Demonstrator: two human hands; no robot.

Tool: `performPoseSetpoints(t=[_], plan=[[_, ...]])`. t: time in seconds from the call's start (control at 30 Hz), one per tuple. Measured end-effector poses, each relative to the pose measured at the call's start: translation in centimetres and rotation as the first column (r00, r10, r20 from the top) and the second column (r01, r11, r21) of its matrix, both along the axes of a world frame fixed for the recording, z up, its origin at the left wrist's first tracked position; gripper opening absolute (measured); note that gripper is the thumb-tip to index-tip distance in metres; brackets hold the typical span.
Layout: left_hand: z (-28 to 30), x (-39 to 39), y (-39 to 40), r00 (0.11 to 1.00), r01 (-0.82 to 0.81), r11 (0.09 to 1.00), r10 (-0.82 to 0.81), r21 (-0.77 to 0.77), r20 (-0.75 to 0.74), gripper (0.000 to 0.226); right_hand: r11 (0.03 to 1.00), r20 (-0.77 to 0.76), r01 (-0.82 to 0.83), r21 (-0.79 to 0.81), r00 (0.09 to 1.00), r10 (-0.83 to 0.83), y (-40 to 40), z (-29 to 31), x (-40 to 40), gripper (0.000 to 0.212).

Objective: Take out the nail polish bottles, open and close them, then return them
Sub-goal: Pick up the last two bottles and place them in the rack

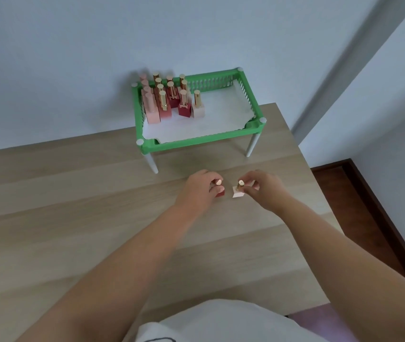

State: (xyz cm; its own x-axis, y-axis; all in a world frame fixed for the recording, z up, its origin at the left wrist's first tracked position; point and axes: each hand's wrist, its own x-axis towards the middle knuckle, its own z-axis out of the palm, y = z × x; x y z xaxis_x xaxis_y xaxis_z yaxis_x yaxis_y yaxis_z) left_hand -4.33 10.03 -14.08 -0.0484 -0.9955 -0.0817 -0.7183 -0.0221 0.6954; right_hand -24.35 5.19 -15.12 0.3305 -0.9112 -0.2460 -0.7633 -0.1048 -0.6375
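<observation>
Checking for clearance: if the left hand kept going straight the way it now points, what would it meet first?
Probably the pale pink bottle held by the right hand; the left hand, gripping a red bottle, points toward it. Depth is uncertain.

Light wood-grain desk (73,206) pushed against a pale blue-grey wall (60,58). Dark reddish-brown floor (339,193) with a darker skirting strip visible past the desk's right edge. White fabric (221,322) with a dark line on it fills the bottom edge, near the desk's front
</observation>
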Motion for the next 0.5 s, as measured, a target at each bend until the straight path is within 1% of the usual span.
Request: performPoseSetpoints(t=[0.1,0.2,0.3,0.4,0.5], plan=[[2.3,1.1,-0.7,1.0,-0.001,0.994,0.002,-0.106,0.007,0.021,0.999,0.049,-0.001,-0.038,0.999,0.002,-0.7,1.4,0.5,0.009],[4.8,2.8,-1.4,0.994,-0.099,0.967,0.084,-0.234,-0.075,0.025,0.995,0.121,-0.014,-0.095,0.992,0.025,-1.9,3.6,2.0,0.009],[7.1,4.7,-2.6,0.978,-0.203,0.924,0.172,-0.325,-0.12,0.026,0.987,0.215,-0.022,-0.16,0.975,0.057,-3.2,6.2,3.9,0.009],[8.5,6.4,-4.3,0.956,-0.286,0.881,0.237,-0.376,-0.172,0.024,0.979,0.292,-0.007,-0.205,0.954,0.068,-4.9,8.4,5.6,0.01],[8.8,7.8,-6.3,0.943,-0.33,0.864,0.284,-0.381,-0.173,0.024,0.967,0.328,0.02,-0.256,0.942,0.067,-7.1,9.8,7.0,0.01]])
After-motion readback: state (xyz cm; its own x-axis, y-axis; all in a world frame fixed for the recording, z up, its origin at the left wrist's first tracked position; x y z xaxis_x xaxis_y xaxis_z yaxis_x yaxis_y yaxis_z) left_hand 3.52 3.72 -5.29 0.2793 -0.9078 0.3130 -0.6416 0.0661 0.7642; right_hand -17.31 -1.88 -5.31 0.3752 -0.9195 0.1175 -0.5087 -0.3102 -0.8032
